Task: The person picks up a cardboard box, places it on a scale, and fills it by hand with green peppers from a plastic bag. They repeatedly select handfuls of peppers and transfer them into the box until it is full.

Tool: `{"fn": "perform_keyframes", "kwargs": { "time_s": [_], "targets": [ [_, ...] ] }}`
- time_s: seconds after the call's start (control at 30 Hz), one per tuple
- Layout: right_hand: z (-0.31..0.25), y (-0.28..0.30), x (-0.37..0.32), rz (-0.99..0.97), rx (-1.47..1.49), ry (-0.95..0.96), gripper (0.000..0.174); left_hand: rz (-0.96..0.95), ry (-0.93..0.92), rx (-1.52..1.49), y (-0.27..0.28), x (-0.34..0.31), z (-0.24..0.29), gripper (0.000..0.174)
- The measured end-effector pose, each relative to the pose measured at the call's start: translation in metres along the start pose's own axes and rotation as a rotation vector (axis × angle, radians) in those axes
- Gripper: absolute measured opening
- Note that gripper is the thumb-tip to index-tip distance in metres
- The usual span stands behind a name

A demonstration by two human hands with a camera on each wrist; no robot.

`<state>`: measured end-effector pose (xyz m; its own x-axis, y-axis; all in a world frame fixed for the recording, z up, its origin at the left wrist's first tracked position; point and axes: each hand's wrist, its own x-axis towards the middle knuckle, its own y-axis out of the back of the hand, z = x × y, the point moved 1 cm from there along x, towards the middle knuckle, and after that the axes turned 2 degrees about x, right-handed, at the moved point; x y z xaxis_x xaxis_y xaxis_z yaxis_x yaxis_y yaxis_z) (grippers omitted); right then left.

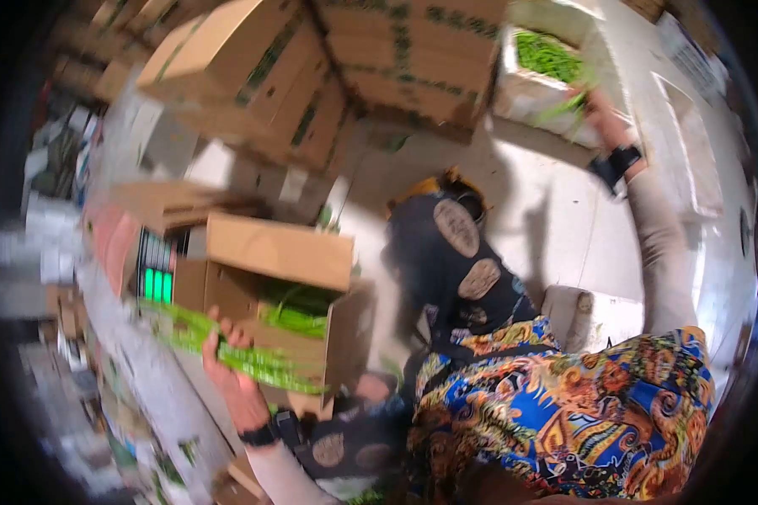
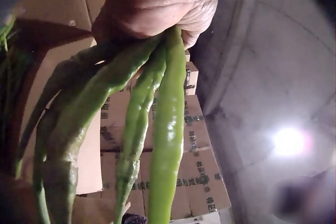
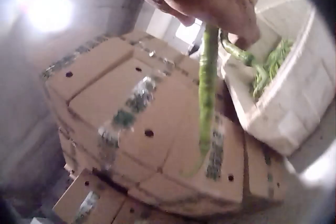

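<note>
My left hand [image 1: 234, 389] grips a bunch of long green chili peppers [image 2: 169, 129], which fan out below the fist in the left wrist view. In the head view that bunch stretches across the near side of an open carton [image 1: 278, 252], where more green peppers [image 1: 293, 318] lie. Over on the far right, my right hand [image 1: 605, 118] pinches a few long peppers [image 3: 208, 85] beside a white foam box [image 3: 294, 119]. Inside the foam box is a heap of green peppers [image 1: 549, 55]. The right hand's fingertips are partly hidden.
Big taped cartons [image 1: 400, 63] stand at the back, between the open carton and the foam box. A person's dark patterned trouser leg [image 1: 459, 244] crosses the middle of the pale floor [image 1: 564, 244]. A lit green display [image 1: 157, 284] sits left of the open carton.
</note>
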<state>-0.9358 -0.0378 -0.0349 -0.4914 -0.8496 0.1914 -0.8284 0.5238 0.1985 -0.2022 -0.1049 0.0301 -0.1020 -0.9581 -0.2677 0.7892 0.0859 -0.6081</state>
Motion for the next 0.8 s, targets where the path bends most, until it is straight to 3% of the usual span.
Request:
{"fn": "perform_keyframes", "kwargs": {
  "time_s": [0.03,0.07,0.1,0.2,0.27,0.37,0.47,0.53,0.67,0.73,0.8],
  "targets": [
    [0.03,0.057,0.038,0.06,-0.645,0.277,0.027,-0.034,0.03,-0.042,0.0,-0.001,0.001,0.045],
    [0.072,0.139,0.103,-0.15,-0.503,-0.353,0.049,-0.055,0.05,-0.079,-0.001,0.001,0.002,0.047],
    [0.067,0.103,0.118,-0.245,-0.474,-0.358,0.049,-0.049,0.032,-0.041,-0.001,0.002,0.004,0.05],
    [0.02,0.009,0.115,-0.033,0.152,-0.276,0.055,-0.133,-0.008,-0.122,-0.005,-0.003,0.01,0.048],
    [-0.037,-0.1,0.066,-0.503,0.219,-0.109,0.05,-0.213,-0.026,-0.186,-0.009,-0.003,0.012,0.047],
    [-0.165,-0.239,-0.014,-0.812,0.123,-0.121,0.045,-0.25,-0.056,-0.244,-0.02,-0.009,0.02,0.046],
    [-0.228,-0.322,-0.071,-1.06,0.1,-0.091,0.042,-0.274,-0.084,-0.227,-0.024,-0.016,0.022,0.045],
    [-0.235,-0.369,-0.096,-1.299,0.121,-0.036,0.044,-0.279,-0.103,-0.252,-0.026,-0.021,0.024,0.044],
    [-0.233,-0.443,-0.152,-1.427,0.198,-0.247,0.097,-0.208,-0.147,-0.165,-0.042,-0.028,0.022,0.044],
    [-0.245,-0.458,-0.17,-1.518,0.251,-0.385,0.11,-0.033,-0.192,-0.013,-0.057,-0.032,0.014,0.045],
    [-0.246,-0.466,-0.185,-1.44,0.339,-0.173,0.108,0.094,-0.213,0.109,-0.061,-0.03,0.003,0.041]
  ]
}}
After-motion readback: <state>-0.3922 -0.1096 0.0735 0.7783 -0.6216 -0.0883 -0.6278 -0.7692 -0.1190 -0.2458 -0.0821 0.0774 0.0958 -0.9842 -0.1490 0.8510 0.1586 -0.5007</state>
